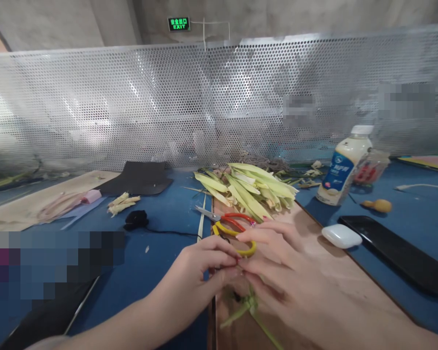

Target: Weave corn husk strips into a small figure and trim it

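- Left hand (208, 270): thumb and fingers curled in, tips meeting the right hand's over the wooden board (336, 272). Grip contents hidden; can't tell if it's clamped on anything.
- Right hand (284, 265): fingers bent, tips just beside the left's. Grip also can't be confirmed.
- Green husk piece (251, 304): on or above the board, right below the fingertips, stem-like strip trailing toward the near edge. Can't tell if either hand has it.
- Scissors (237, 221): red and yellow handles, blades parted, pointing left past the board edge; yellow loop directly behind the fingertips.
- Husk pile (244, 187): far end of board, beyond the scissors.
- Black thread ball (136, 220): on the blue table (160, 272), left of the board, strand running toward the hands.
- Right side: bottle (341, 167) upright, small gourd (381, 206), black phone (394, 253), white case (341, 236) touching or just beside the phone.
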### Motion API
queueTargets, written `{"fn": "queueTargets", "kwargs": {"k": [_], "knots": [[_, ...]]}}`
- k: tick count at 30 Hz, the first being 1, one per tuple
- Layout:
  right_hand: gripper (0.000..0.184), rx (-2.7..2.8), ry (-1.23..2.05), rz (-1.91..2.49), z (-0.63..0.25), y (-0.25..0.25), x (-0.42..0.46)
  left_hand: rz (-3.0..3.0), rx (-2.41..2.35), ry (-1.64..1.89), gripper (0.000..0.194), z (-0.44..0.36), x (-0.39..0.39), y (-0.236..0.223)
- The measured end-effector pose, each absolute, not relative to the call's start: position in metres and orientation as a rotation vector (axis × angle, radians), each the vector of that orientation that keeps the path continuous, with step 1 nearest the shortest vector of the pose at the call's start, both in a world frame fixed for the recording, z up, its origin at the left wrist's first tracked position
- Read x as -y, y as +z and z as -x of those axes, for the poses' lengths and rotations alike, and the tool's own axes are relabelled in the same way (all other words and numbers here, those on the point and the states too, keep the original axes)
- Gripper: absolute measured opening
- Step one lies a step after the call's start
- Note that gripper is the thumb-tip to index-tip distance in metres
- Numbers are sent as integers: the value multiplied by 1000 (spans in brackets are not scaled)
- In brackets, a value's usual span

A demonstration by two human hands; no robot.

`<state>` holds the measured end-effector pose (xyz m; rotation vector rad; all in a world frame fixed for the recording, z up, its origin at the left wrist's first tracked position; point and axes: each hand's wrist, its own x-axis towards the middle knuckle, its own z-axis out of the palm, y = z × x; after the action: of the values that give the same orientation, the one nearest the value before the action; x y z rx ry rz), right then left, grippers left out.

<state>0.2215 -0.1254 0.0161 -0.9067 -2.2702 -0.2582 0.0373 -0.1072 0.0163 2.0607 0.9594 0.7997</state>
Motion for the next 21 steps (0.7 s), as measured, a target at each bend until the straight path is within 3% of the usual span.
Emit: {"fn": "queueTargets", "kwargs": {"k": [5,10,15,21], "knots": [[15,2236,-207,873,-221,12,126,-2186,-863,771,11,-30,101,14],[14,2281,-268,880,-230,22,127,-2738,-768,627,44,-23,93,7],[14,2261,-294,900,-235,28,128,-3000,-706,377,23,-26,102,13],[13,2239,-290,906,-238,26,129,-2907,-615,345,45,-22,108,20]]}}
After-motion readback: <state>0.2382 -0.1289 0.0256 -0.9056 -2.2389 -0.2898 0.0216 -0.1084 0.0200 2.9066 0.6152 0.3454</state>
